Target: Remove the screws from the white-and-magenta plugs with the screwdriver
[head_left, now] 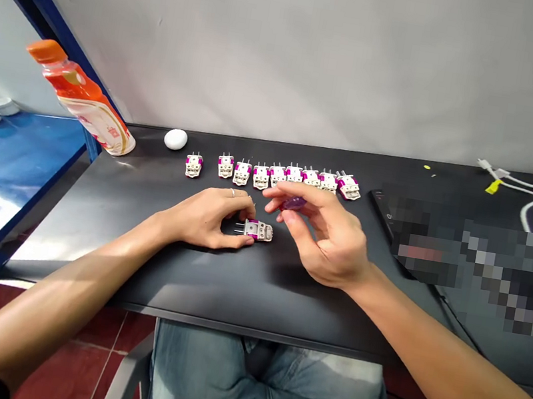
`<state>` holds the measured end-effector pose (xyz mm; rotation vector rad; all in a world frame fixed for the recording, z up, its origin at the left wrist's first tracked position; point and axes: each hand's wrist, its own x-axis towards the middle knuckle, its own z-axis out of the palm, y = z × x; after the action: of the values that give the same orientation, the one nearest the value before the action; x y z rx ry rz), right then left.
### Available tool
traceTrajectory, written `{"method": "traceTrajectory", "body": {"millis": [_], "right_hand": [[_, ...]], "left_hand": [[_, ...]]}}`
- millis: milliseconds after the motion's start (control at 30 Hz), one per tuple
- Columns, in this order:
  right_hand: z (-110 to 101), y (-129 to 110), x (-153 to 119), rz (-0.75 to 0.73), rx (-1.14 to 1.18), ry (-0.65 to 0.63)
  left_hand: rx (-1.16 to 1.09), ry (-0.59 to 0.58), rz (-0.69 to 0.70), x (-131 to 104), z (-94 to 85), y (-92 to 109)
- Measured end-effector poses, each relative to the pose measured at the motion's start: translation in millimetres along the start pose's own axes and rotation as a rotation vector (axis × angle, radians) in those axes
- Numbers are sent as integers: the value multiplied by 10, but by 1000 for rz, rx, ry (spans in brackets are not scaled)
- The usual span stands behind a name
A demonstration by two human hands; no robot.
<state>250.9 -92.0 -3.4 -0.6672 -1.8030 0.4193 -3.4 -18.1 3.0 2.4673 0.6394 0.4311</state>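
Observation:
My left hand (pixel 215 218) rests on the black table, its thumb and fingers around the pin end of a white and purple plug part (pixel 258 230) that lies flat. To the right, my right hand (pixel 324 235) is raised a little above the table and pinches a small dark purple piece (pixel 293 204) between thumb and fingers. Behind both hands stands a row of several similar white and purple plug parts (pixel 261 176), with one part (pixel 193 166) set apart at the row's left end.
An orange-capped bottle (pixel 92 101) and a white egg-shaped object (pixel 175 139) stand at the back left. On the right lie a black device (pixel 384 221), partly blurred out, and white cables (pixel 527 183). A grey wall (pixel 295 49) rises behind the table (pixel 211 292).

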Motion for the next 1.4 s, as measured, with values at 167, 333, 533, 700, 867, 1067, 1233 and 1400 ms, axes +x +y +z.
{"method": "traceTrajectory", "body": {"millis": [167,333,533,700,867,1067,1233,1400], "right_hand": [[-3,-42,18,39,144,71],[6,-42,14,-23,168,20],[14,-22,-6,-5,201,10],[25,-18,-17,-10,219,6],[-13,15,45,-123,19,5],[-41,-14,70,-148,-65,-24],[-42,-20,64,-181,-73,-18],[-28,-31,43,-61,77,-29]], "left_hand": [[-7,-8,8,4,5,-2],[6,-3,14,5,9,-12],[9,4,25,5,13,-18],[18,-6,27,5,7,-18],[1,-15,19,0,5,-18],[-1,-14,18,-3,4,-18],[-4,-6,13,-2,12,-23],[5,-12,30,-6,13,-34]]}}
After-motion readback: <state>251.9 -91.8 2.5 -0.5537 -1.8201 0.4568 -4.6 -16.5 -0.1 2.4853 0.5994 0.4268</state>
